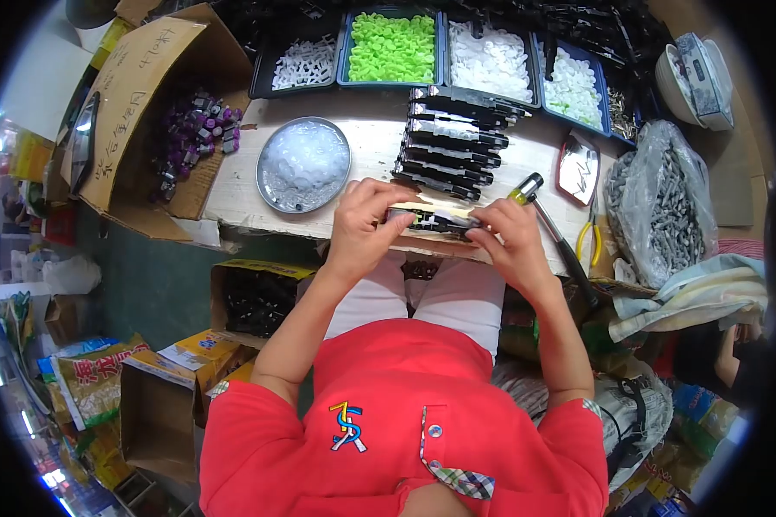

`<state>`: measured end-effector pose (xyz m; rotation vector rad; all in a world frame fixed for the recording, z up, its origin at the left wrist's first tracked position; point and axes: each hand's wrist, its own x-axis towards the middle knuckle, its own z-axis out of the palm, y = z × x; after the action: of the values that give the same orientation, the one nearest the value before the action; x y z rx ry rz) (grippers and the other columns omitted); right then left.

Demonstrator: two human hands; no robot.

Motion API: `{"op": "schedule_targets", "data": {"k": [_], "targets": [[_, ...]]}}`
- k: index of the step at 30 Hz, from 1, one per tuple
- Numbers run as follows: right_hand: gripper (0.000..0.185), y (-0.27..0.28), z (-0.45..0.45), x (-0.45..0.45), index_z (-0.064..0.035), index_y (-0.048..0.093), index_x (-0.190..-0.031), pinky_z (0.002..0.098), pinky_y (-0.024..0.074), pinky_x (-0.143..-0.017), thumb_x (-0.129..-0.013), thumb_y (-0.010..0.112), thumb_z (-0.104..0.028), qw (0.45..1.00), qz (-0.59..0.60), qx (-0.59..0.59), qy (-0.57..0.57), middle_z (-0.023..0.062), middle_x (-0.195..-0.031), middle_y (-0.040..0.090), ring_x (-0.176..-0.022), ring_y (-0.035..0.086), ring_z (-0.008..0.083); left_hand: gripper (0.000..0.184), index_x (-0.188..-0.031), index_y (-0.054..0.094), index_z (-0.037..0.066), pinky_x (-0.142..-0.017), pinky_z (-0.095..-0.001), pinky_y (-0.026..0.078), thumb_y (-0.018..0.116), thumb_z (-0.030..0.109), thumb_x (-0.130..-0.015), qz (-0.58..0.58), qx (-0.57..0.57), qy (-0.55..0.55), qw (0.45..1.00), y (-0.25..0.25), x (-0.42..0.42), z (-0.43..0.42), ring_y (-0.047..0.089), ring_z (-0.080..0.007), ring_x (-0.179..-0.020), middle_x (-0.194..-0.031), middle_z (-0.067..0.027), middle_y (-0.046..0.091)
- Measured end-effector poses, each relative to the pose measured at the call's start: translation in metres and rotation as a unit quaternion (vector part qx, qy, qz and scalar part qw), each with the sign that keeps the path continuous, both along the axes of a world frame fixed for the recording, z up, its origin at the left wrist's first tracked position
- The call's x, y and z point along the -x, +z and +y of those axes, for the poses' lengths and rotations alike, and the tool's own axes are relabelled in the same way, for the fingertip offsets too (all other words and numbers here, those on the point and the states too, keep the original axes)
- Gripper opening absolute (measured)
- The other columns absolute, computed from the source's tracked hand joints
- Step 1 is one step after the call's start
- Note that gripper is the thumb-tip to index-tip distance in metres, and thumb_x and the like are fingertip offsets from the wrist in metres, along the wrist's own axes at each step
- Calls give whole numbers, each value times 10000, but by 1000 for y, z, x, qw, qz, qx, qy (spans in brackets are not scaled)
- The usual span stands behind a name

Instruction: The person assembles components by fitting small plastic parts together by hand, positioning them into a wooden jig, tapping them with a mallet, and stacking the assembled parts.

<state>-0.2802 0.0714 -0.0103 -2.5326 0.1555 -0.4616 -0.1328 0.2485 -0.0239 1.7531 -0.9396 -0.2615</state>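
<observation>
At the near edge of the white worktable, a long narrow black plastic assembly (440, 221) with white and green bits lies crosswise between my hands. My left hand (366, 226) pinches its left end between thumb and fingers. At the other end, my right hand (516, 237) has its thumb and fingertips closed on the piece; exactly what lies under those fingertips is hidden. Just beyond, a row of similar black assemblies (453, 142) is laid out one behind another. A screwdriver with a yellow and black handle (526, 189) is close to my right hand.
Trays of green parts (392, 47) and white parts (489, 60) line the back. A round metal dish (264, 185) holds clear pieces. Purple-and-metal parts (200, 129) fill a cardboard box (138, 95). A hammer (569, 258), yellow-handled pliers (589, 244) and a bag of metal parts (668, 207) sit right.
</observation>
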Motion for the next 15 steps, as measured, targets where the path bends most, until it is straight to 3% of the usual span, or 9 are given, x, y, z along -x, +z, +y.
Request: {"op": "schedule_targets", "data": {"k": [1,2,4,5,15], "targets": [[202,-2,-3,4,-43,604,-904,339,321,-698,-729,668,-122,1000,29,-5,-11,50,-761,532,-736,496,224,177,-865,660,49,-698,-299,423,702,90,-698,-108,-26,0,994,-2,1,0,509,-159,-853,-904,-32,580],[202,-2,-3,5,-43,604,-904,339,321,-698,-729,668,-122,999,30,-6,-13,50,-761,532,-736,496,224,177,-865,660,49,-698,-299,423,702,90,-698,-106,-27,-2,994,-3,4,-1,509,-159,-853,-904,-32,580],[149,-1,-5,6,-71,612,-876,352,311,-691,-740,646,-121,999,41,-5,-16,58,-760,541,-766,505,235,199,-839,666,76,-798,-340,343,714,115,-650,-181,-64,8,981,-5,10,-7,462,-200,-947,-931,-29,573],[149,-1,-5,5,-71,612,-876,352,311,-691,-740,646,-121,999,41,-5,-17,58,-760,541,-766,505,235,199,-821,662,90,-825,-338,271,717,141,-638,-159,-52,6,986,-10,13,-10,444,-199,-957,-944,-12,567],[179,-4,-3,-5,-48,618,-904,342,322,-689,-750,649,-132,999,47,1,1,59,-748,547,-744,513,238,183,-794,654,107,-794,-325,271,717,134,-624,-178,-74,9,981,-17,17,-19,444,-182,-929,-929,7,564]]}}
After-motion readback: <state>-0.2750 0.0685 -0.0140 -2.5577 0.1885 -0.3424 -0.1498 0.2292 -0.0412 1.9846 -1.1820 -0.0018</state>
